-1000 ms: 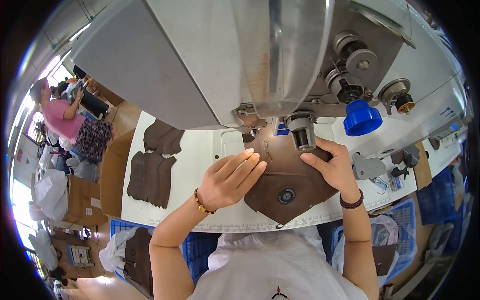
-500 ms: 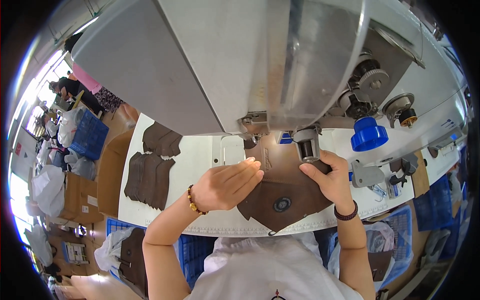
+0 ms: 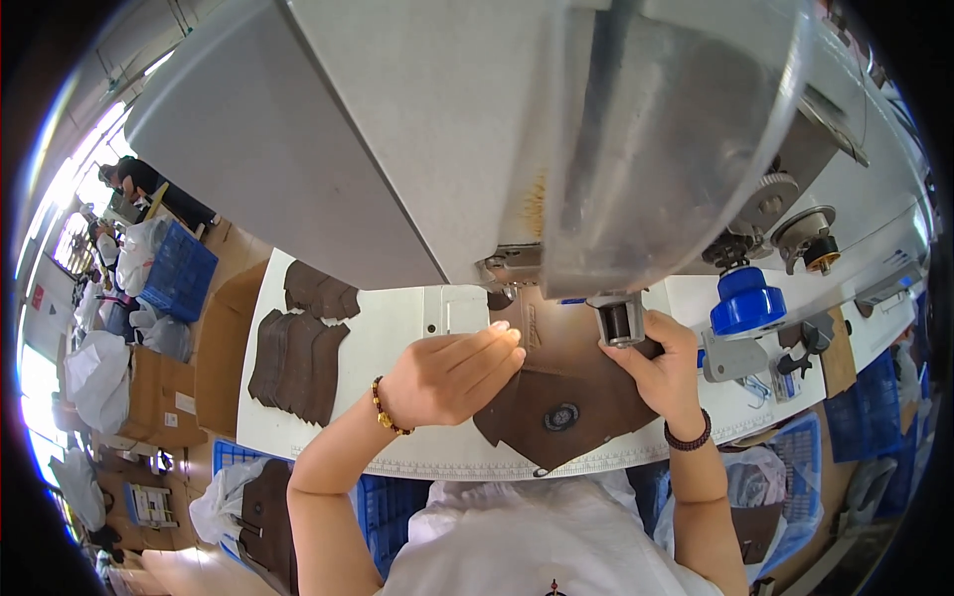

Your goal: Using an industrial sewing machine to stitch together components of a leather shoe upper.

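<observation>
A brown leather-like piece (image 3: 529, 422) with a round dark emblem (image 3: 561, 416) lies under the head of a sewing machine (image 3: 417, 149), its pointed edge towards me. My right hand (image 3: 664, 368) grips its right side beside the metal roller presser (image 3: 618, 320), with the thumb on top and most fingers hidden. My left hand (image 3: 452, 375) is at the piece's left side, fingers pressed together and bent, tips close to the needle area (image 3: 509, 290). Its thumb is out of sight, so what it pinches, if anything, is hidden.
Two groups of cut brown pieces (image 3: 296, 366) lie on the white table (image 3: 383, 343) to the left. A blue knob (image 3: 747, 301) juts from the machine at right. Blue crates (image 3: 393, 512) stand below the table's front edge, and cardboard boxes (image 3: 162, 392) are further left.
The view has shifted, so the machine head looks larger and the table sits slightly lower. A person in pink at far left has gone from view. Both hands keep nearly the same place on the work.
</observation>
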Motion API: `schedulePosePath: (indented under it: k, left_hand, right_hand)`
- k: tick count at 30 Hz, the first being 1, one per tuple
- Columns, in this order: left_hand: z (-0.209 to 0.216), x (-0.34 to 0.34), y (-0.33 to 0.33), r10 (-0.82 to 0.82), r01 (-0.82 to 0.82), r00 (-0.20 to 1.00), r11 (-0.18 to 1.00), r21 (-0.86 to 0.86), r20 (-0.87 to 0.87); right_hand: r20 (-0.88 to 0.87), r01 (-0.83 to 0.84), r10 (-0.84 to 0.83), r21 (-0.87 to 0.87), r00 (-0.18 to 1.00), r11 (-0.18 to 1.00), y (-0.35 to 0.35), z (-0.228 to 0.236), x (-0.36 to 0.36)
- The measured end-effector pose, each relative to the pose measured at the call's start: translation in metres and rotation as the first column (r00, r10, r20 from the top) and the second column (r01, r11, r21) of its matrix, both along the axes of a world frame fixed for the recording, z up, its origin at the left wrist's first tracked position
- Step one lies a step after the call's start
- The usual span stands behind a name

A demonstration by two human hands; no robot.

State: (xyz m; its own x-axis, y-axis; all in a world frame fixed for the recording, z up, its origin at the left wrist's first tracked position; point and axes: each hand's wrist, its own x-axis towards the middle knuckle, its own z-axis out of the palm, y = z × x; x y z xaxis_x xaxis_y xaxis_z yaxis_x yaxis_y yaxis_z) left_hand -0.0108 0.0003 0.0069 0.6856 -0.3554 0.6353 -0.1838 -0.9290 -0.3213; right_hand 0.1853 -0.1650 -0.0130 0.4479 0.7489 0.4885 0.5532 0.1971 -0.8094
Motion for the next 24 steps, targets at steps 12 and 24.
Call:
schedulePosePath:
  k: [12,24]
  left_hand:
    - [-0.002,0.007,0.012,0.018,-0.017,1.000,0.999,-0.044,0.015]
    - [0.005,0.009,0.004,0.112,-0.136,0.987,0.961,-0.240,-0.112]
  right_hand:
    - [0.022,0.047,-0.047,0.018,0.999,0.999,0.011,-0.007,0.015]
    - [0.468,0.388,-0.307,-0.085,0.829,0.918,0.010,-0.005,0.013]
